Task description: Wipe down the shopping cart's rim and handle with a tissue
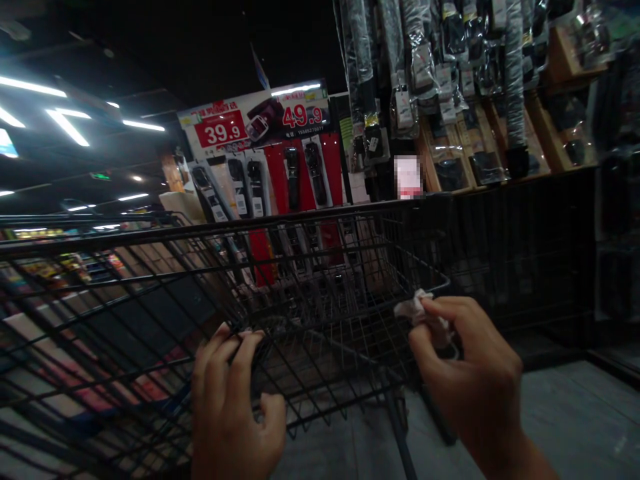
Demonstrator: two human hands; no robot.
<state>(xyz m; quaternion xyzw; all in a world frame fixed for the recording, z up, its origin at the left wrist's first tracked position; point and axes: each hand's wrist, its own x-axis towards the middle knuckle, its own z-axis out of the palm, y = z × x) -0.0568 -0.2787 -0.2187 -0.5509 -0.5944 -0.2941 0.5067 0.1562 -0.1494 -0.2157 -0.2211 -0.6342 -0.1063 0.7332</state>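
Note:
A black wire shopping cart (320, 217) stands close in front of me, its mesh side tilted across the view. At its near wires is my left hand (235, 400), fingers bent over the mesh and thumb to the right; the exact contact is partly hidden. My right hand (475, 367) pinches a crumpled white tissue (417, 310) between thumb and fingers, close to the cart's right corner. Part of the tissue is tucked inside that hand.
Behind the cart, packaged belts (315, 170) hang on a red display under a price sign (223, 130). Plastic-wrapped goods (420, 60) hang at upper right above slanted wooden trays (450, 160). Pale floor tiles (565, 413) show at lower right. Stocked shelves stand far left.

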